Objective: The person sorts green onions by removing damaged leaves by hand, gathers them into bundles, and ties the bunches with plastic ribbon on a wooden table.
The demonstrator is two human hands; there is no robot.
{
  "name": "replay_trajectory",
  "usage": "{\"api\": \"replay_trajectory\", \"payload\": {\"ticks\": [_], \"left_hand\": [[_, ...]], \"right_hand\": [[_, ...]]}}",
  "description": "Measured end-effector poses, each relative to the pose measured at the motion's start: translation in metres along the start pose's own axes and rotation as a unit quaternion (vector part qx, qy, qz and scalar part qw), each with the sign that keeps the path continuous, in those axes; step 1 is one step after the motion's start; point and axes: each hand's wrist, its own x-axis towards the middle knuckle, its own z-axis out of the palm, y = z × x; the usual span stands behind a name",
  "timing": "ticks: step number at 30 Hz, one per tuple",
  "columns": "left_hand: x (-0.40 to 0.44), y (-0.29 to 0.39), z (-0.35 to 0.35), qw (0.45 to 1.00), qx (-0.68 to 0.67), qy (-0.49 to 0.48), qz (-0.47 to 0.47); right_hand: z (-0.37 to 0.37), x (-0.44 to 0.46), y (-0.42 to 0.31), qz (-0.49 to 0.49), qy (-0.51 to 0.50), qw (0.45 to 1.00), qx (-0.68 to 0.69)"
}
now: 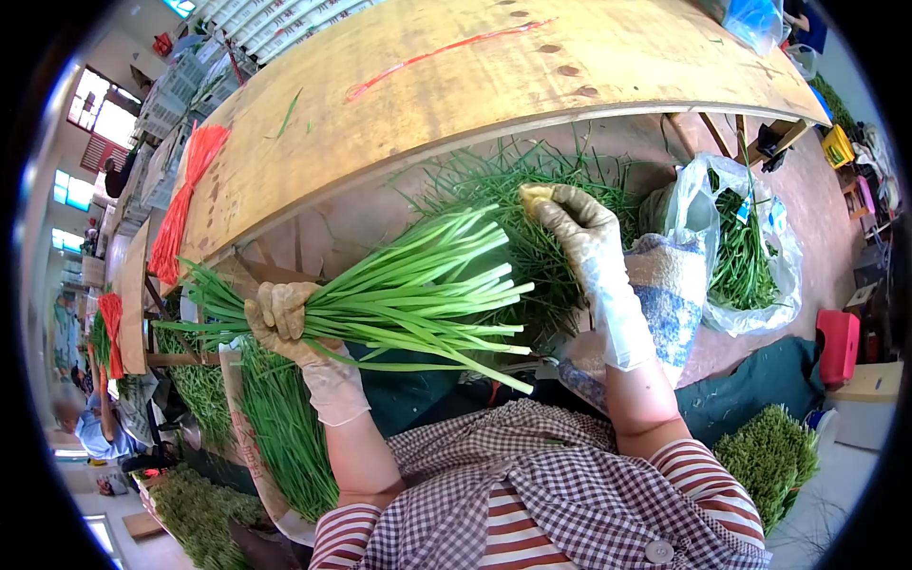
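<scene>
My left hand (282,318), in a soiled glove, is closed around a bunch of garlic chives (418,290). The pale cut ends fan out to the right and the thin green tips trail to the left behind the hand. My right hand (579,223), also gloved, is raised to the right of the bunch, apart from it. Its thumb and fingers are pinched together at yellowed tips; whatever they hold, if anything, cannot be made out. Beneath and behind it lies a heap of loose green stalks (541,195) on the floor.
A wooden table (456,85) spans the front, with a red plastic strip (437,62) on it and red ties (190,195) hanging at its left. A plastic bag of greens (750,247) stands right; a sack of chives (280,427) stands left. A person (103,427) is at far left.
</scene>
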Motion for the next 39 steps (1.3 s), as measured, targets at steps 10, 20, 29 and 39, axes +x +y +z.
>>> {"api": "replay_trajectory", "payload": {"ticks": [10,20,29,39], "left_hand": [[0.002,0.002,0.01,0.995,0.077,0.012,0.069],[0.006,0.01,0.023,0.99,0.105,-0.079,0.057],[0.003,-0.001,0.014,0.967,0.207,0.099,0.108],[0.005,0.0,0.007,0.921,0.254,0.258,0.146]], "right_hand": [[-0.019,-0.002,-0.018,0.083,-0.104,0.98,-0.145],[0.021,-0.04,-0.023,-0.169,-0.254,0.9,-0.311],[0.033,-0.039,0.012,0.094,-0.2,0.974,-0.056],[0.02,-0.028,0.006,0.157,-0.217,0.963,-0.005]]}}
